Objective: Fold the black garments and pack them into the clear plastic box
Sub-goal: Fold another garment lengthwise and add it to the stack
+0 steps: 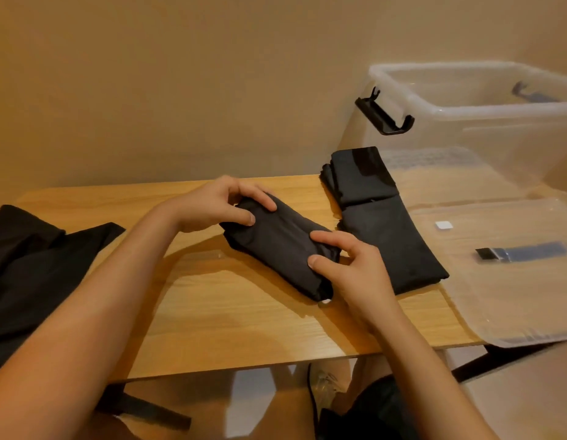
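Observation:
A folded black garment [276, 242] lies as a narrow bundle at the middle of the wooden table [231, 312]. My left hand [218, 204] pinches its far end, thumb and fingers curled over the cloth. My right hand [349, 265] grips its near end. To the right lies a second folded black garment [393, 242], with a third [361, 176] behind it. An unfolded pile of black garments [31, 271] sits at the table's left edge. The clear plastic box [485, 103] stands open at the back right.
The box's clear lid [514, 281] lies flat at the right, overhanging the table's corner. A black latch [384, 115] sticks out from the box's left side. A plain wall runs close behind the table. My knees show below the front edge.

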Tool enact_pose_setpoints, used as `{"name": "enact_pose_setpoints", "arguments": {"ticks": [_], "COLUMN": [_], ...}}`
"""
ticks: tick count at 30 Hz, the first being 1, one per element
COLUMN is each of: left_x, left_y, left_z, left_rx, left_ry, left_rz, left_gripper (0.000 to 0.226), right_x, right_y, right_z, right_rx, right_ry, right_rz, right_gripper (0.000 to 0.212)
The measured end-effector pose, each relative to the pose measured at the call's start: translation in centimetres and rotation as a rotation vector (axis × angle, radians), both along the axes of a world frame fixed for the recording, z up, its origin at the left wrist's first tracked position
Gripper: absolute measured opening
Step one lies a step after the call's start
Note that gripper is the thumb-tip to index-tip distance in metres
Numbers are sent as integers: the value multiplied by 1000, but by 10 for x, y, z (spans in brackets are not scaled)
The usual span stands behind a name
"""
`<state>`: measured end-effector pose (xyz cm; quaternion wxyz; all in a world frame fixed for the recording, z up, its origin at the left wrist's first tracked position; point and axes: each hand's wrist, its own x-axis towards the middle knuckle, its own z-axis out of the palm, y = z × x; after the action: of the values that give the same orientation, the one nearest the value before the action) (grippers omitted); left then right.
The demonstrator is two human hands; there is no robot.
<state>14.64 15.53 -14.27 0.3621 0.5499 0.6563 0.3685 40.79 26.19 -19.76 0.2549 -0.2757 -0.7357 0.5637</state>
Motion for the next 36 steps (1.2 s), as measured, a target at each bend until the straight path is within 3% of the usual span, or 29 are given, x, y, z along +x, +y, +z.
{"name": "enact_pose_setpoints", "arguments": {"ticks": [6,15,29,36], "left_x": [9,-11,-30,-25], "left_y": [100,206,279,280], "left_z": [5,-3,-14,-31], "left_rx": [111,67,101,130], "left_ry": [-116,-236,-273,-125], "left_rz": [-76,-87,42,85], "left_gripper": [30,33,34,34], "right_x": [20,-13,-51,-53], "right_y": [31,76,125,119], "right_z": [7,18,16,10], "right_rx": [-67,-61,67,216], "right_ry": [140,148,14,-76], "right_rz": [-282,-403,-445,-512], "right_gripper": [38,47,54,52]}}
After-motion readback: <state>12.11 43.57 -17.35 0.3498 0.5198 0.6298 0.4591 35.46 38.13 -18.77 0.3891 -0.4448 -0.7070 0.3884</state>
